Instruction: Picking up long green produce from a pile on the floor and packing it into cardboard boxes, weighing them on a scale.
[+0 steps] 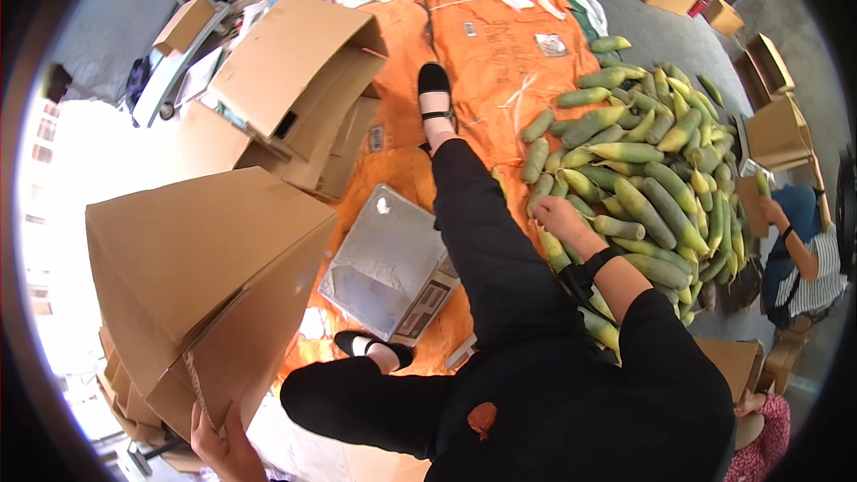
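The person's left hand (228,451) is gripping the lower edge of a large cardboard box (214,250), fingers and thumb closing on the board as the box is leaning at a tilt on the left. The right hand (561,217), with a black band (596,270) circling its wrist, is reaching to the near-left side of a big heap of green radishes (665,165); its fingers are curling, but whether they are gripping a radish cannot be told. The heap is spreading over the right side of some orange sacking (482,54). Between the box and the outstretched leg (478,223), a metal scale (379,250) is sitting on the sacking, one black shoe (406,357) resting just beside its near edge. The other shoe (434,78) is pointing away, farther up the sacking. Beyond the large box, more open boxes (290,62) are lying together. On the far right, a co-worker in a striped top (817,268) is holding a radish (762,183), and another person's pink sleeve (772,424) is showing below.
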Tool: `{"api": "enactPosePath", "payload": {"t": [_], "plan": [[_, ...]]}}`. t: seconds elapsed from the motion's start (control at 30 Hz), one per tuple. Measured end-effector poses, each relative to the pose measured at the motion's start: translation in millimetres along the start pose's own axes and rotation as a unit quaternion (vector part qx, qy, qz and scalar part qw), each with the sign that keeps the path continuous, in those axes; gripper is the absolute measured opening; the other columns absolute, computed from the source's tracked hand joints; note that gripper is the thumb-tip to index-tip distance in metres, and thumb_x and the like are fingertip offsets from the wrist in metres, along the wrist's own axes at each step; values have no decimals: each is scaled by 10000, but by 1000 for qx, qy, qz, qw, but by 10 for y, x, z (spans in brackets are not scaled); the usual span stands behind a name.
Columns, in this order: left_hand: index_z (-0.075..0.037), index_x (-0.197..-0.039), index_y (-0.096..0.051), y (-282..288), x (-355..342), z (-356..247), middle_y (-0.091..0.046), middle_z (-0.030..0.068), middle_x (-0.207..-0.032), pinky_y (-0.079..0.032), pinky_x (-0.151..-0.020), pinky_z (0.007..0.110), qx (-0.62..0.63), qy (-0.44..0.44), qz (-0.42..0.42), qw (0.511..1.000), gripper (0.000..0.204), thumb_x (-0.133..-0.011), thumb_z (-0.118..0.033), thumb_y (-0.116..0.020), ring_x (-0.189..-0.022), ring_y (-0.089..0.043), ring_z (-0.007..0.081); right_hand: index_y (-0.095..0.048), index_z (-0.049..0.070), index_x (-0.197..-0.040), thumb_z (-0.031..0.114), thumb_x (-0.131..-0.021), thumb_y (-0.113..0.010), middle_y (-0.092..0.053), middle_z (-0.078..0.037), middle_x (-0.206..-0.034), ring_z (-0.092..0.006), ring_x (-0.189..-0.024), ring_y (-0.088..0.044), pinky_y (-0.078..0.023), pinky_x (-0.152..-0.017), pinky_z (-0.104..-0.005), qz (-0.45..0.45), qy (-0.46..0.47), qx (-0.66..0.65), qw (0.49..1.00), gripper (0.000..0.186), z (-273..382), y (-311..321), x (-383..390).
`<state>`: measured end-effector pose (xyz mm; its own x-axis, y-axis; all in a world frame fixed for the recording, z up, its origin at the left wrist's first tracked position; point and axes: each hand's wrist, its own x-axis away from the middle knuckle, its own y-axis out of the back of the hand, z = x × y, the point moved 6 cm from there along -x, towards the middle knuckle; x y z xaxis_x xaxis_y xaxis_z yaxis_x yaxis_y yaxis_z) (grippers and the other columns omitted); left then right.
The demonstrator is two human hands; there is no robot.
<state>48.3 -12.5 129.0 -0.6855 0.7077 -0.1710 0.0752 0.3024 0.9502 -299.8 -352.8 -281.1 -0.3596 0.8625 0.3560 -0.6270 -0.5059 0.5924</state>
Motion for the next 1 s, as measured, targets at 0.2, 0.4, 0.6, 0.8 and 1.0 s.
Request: {"api": "enactPosePath", "payload": {"t": [0.2,0.4,0.6,0.8,1.0], "plan": [[77,-961,-634,-804,-364,-272,-643,172,-835,-472,-718,331,116,-15,97,988,198,-774,35,-583,-759,-628,279,-675,35,-943,299,-891,-576,-674,-207,-911,-384,-893,-639,-501,-790,-466,95,-34,151,983,287,-553,-321,292],[79,-843,-586,-1575,-359,-561,-561,209,-756,-445,-654,423,113,-50,126,984,119,-776,-18,-596,-704,-567,391,-697,47,-957,316,-862,-597,-700,-170,-920,-337,-913,-664,-514,-824,-426,157,-152,102,971,303,-1019,-402,474],[63,-931,-620,-1894,-257,-714,-623,213,-849,-471,-720,405,67,-46,196,977,171,-789,-34,-617,-786,-603,387,-698,22,-947,294,-833,-609,-708,-173,-907,-307,-880,-686,-528,-807,-395,143,-229,48,962,309,-1179,-312,605],[60,-954,-615,-1953,-254,-851,-627,222,-874,-468,-747,419,65,-39,210,975,179,-803,-35,-597,-812,-595,404,-699,5,-946,279,-830,-617,-711,-168,-884,-293,-842,-695,-536,-792,-386,130,-273,34,953,309,-1593,-388,715],[58,-987,-612,-1978,-209,-873,-630,245,-908,-465,-787,433,77,-6,201,977,208,-820,-59,-574,-852,-596,417,-705,33,-972,258,-831,-600,-701,-194,-926,-348,-900,-673,-527,-827,-424,112,-275,40,954,285,-1732,-311,723]]}}
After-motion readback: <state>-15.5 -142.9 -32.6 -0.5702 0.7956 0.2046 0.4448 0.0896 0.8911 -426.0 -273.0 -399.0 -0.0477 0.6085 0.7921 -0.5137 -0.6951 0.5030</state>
